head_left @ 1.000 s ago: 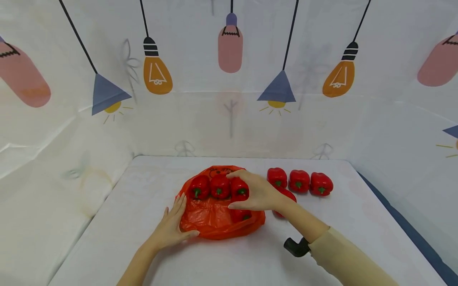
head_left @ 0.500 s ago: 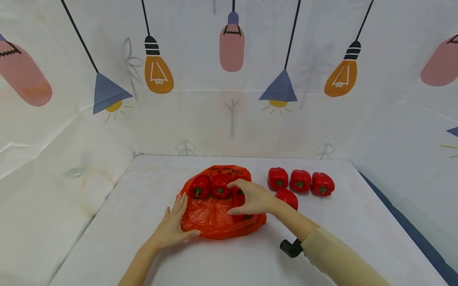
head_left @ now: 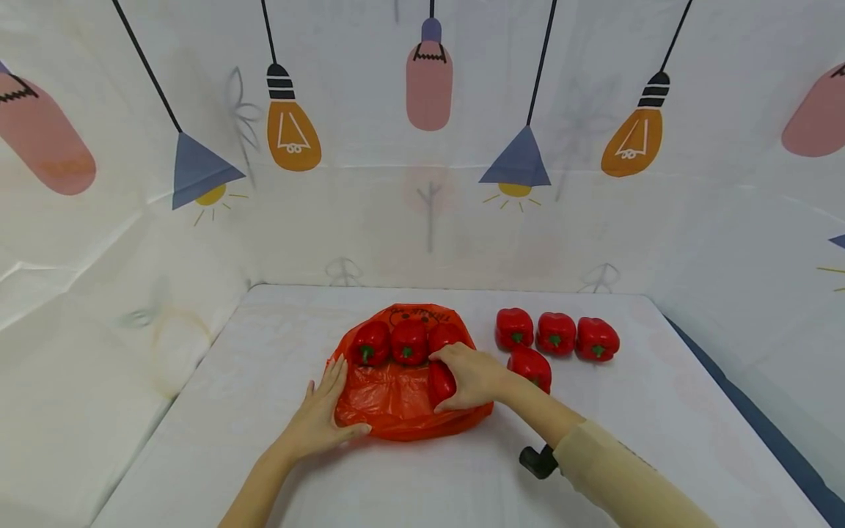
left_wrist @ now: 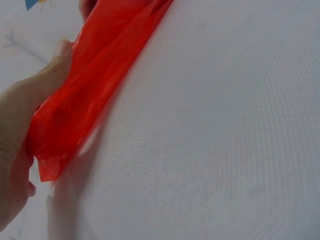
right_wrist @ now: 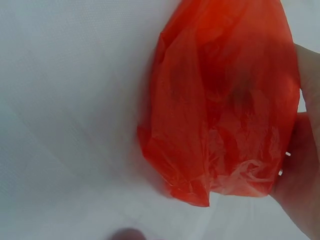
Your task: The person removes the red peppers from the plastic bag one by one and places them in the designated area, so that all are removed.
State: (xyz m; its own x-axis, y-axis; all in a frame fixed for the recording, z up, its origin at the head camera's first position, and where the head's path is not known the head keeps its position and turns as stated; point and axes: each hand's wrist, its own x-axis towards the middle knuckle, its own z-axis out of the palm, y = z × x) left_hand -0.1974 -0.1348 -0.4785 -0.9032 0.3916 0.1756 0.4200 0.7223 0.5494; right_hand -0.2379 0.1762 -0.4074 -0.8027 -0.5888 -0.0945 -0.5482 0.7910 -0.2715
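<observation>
A red plastic bag [head_left: 389,392] lies spread open with several red bell peppers in it. Along its far side sit a left pepper [head_left: 370,343], a middle one [head_left: 409,342] and a right one [head_left: 445,334]. My right hand [head_left: 472,378] grips a nearer bell pepper [head_left: 441,383] at the bag's right side, thumb in front and fingers behind. My left hand [head_left: 317,414] rests against the bag's left rim, fingers extended and thumb along the front edge. In the left wrist view the thumb [left_wrist: 57,60] touches the red plastic.
Right of the bag, a row of three bell peppers [head_left: 556,334] stands on the white table [head_left: 218,440]. Another pepper [head_left: 530,367] lies in front of them, beside my right forearm. A black curved object [head_left: 538,462] shows under the right sleeve. Printed cloth walls surround the table.
My right hand has moved toward the near side of the bag, from the far row's right pepper to the nearer one. My left hand stays at the rim.
</observation>
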